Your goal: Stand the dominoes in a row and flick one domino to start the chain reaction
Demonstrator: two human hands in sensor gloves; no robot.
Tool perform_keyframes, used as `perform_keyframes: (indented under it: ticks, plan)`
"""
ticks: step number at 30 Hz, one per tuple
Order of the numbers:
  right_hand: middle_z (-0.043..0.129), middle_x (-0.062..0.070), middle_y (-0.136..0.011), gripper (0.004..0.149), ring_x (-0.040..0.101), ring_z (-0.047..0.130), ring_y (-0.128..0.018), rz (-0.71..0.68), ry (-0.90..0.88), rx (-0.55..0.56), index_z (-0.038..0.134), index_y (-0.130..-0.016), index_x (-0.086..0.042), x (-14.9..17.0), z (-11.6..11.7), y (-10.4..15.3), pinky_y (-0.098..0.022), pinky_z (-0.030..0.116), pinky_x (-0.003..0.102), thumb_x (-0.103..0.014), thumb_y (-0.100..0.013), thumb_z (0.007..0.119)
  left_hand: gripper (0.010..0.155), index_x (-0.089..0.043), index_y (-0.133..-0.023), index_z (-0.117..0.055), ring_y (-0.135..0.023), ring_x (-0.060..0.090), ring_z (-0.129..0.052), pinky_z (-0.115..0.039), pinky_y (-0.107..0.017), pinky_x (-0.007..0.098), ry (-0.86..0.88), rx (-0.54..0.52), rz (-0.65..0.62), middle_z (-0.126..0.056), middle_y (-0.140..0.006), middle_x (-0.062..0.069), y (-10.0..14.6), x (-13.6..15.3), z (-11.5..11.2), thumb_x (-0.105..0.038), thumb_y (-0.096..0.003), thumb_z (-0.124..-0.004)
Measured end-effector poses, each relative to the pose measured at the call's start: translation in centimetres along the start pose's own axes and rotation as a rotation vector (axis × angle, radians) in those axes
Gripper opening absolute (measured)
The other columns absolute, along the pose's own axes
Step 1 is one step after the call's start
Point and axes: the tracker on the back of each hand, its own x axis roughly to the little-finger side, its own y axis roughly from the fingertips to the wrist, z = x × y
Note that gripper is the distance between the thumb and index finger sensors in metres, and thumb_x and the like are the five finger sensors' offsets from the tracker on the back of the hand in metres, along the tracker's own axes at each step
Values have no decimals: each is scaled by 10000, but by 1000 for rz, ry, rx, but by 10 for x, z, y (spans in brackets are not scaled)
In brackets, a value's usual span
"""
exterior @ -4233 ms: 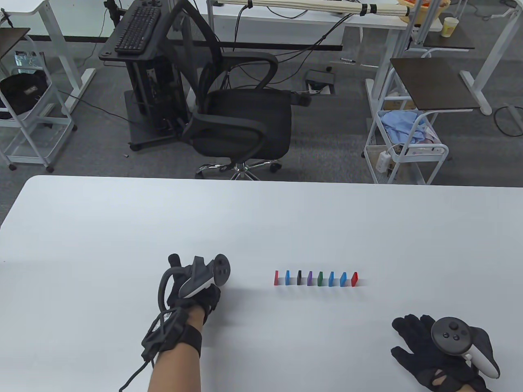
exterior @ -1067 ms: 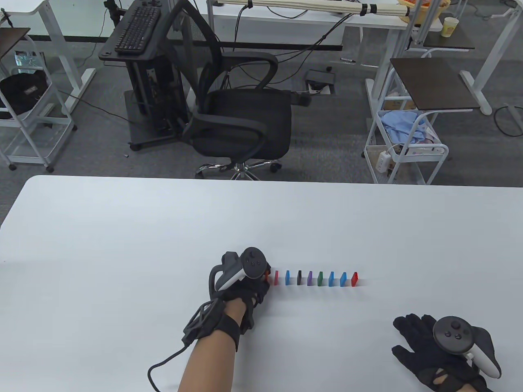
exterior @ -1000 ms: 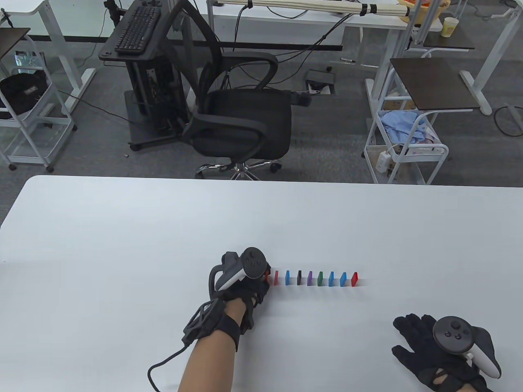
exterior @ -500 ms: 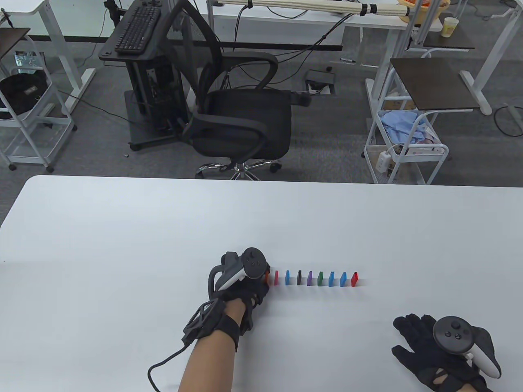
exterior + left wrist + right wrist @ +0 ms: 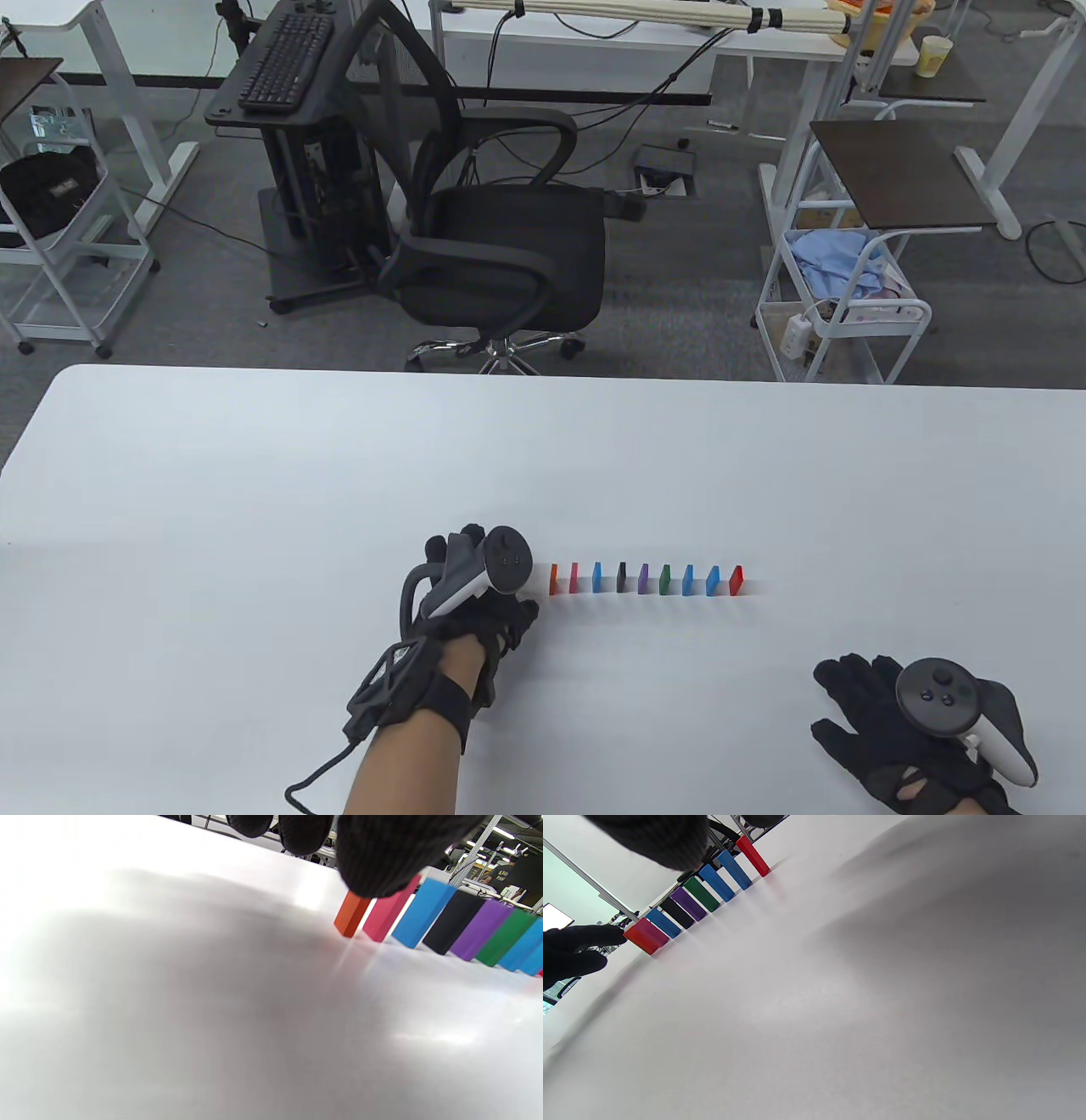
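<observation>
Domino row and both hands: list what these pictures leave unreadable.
- Orange domino, left wrist view: its top is covered by a fingertip of the left hand, so contact cannot be judged there.
- Left hand's fingers, table view: mostly under the tracker; their curl is unclear.
- Far red domino, left wrist view: cut off by the right edge.
- Right hand, table view: cropped by the bottom edge.
- Spacing between dominoes, table view: too small to compare.

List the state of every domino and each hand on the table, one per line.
orange domino: upright, left end of row, untouched
pink domino: upright
three blue dominoes: upright
black domino: upright
purple domino: upright
green domino: upright
red domino: upright, right end
left hand: beside the orange domino, holding nothing
right hand: flat on the table
</observation>
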Motion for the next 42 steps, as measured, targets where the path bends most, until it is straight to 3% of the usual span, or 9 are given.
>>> perform_keyframes:
  ticks: [9,19,26,42]
  plan:
    - [134,133,-1141,679,431,-70,-969,15,1,-20,297,-1040,-280,2,4,-1,-698,28,641,-515,-532,680,702,-273,-1056,-419,-1082,376,-46,-15,-669,714,-42,-1,-16,-144,-1174,81,46,-3,8,-556,-456,-647]
    - [135,133,-1141,674,432,-70,-968,0,13,-24,299,-1041,-280,-3,7,-1,-699,28,640,-516,-533,674,787,-272,-1085,-252,-1048,373,87,14,-655,713,-10,13,-15,40,-1146,44,86,-6,-16,-623,-440,-534]
    - [135,133,-1141,674,431,-71,-968,-13,27,-28,297,-1040,-281,-6,8,-1,-698,29,640,-517,-532,672,807,-292,-1081,-199,-1033,372,120,18,-654,711,90,30,14,76,-1132,45,90,6,-35,-644,-433,-528]
    - [136,131,-1140,671,427,-71,-968,31,79,-44,302,-1039,-280,2,13,-4,-699,28,638,-515,-530,671,802,-313,-1084,-214,-1025,359,158,64,-651,702,70,-6,16,85,-1133,56,89,15,-35,-632,-440,-571]
